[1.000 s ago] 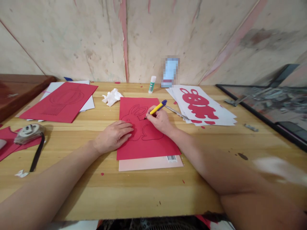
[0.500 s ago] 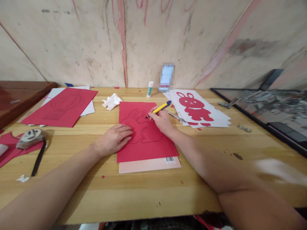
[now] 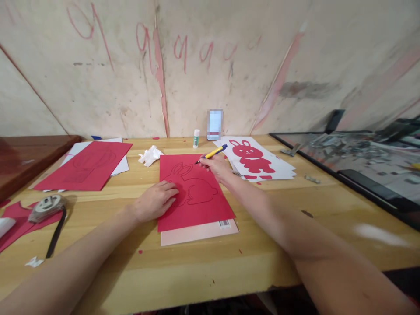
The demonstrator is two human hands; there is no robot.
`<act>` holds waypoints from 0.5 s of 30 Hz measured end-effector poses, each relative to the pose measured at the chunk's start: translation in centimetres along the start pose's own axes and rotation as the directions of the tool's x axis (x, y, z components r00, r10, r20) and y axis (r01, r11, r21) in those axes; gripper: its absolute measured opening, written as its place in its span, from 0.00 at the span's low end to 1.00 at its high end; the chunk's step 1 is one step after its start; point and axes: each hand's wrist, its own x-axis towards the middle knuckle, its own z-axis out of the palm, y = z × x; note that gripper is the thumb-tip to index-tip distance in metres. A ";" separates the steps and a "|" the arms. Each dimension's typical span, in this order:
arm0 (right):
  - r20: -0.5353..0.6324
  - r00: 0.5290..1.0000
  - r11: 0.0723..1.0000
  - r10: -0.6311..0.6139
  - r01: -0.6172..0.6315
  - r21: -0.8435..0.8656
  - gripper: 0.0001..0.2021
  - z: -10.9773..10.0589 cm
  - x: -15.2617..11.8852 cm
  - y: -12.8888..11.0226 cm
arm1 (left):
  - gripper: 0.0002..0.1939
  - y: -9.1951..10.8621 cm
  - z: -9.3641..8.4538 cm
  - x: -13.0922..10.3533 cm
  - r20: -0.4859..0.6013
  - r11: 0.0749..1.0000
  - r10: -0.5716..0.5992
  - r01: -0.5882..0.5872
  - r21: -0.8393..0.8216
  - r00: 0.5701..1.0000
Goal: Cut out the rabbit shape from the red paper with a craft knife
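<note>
A red sheet with a rabbit outline drawn on it lies on top of a pale pink sheet or pad. My left hand rests on the red sheet's left side, fingers spread a little and nothing held, covering part of the rabbit's front. In my right hand is a yellow and blue pen, its dark tip pointing down-left beside the drawn ears. Whether the tip touches the paper I cannot tell.
Behind the sheet are crumpled white paper, a glue stick and a phone near the wall. White sheets with a red rabbit cutout lie right. At left are another red sheet and a tape measure.
The camera view has tilted up and shifted, showing more wall. My right hand and the pen have moved slightly up-left over the sheet, nearer the ears. My left hand stays on the sheet.
</note>
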 end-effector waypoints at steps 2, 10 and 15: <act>0.047 0.999 0.999 -0.013 0.015 -0.029 0.09 -0.3 0.0 -0.3 | 0.11 0.1 -0.3 0.4 0.035 1.000 0.003 -0.003 0.012 0.999; 0.114 0.987 0.990 -0.109 0.119 -0.077 0.11 -0.4 -1.7 1.4 | 0.14 2.0 0.4 2.7 0.007 0.999 0.012 -0.012 0.052 1.000; 0.148 0.977 0.983 -0.155 0.168 -0.080 0.08 0.1 -1.9 2.9 | 0.15 2.2 1.9 3.1 -0.057 0.994 0.014 -0.008 0.108 0.998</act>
